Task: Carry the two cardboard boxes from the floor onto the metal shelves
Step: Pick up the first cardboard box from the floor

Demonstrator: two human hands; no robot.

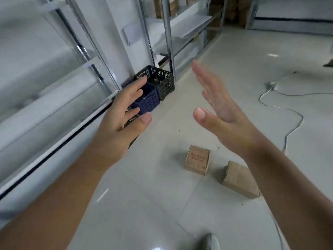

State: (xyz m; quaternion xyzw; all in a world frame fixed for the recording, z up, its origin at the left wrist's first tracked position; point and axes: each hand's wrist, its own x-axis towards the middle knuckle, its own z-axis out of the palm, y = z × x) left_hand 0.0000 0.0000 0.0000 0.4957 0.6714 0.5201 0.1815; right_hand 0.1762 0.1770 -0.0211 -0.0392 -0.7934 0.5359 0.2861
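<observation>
Two small cardboard boxes lie on the pale tiled floor below my hands. The left box (197, 160) shows red print on its top. The right box (240, 179) is plain and partly hidden behind my right forearm. My left hand (122, 121) is stretched forward with fingers apart and holds nothing. My right hand (218, 109) is raised palm inward, fingers spread, also empty. Both hands hover well above the boxes. The metal shelves (54, 109) run along the left side, white boards on grey posts.
A blue crate (149, 100) and a black crate (160, 82) stand on the floor by a shelf post (168, 38). A white cable (288, 109) snakes across the floor at right. Brown boxes (173, 6) sit on far shelves.
</observation>
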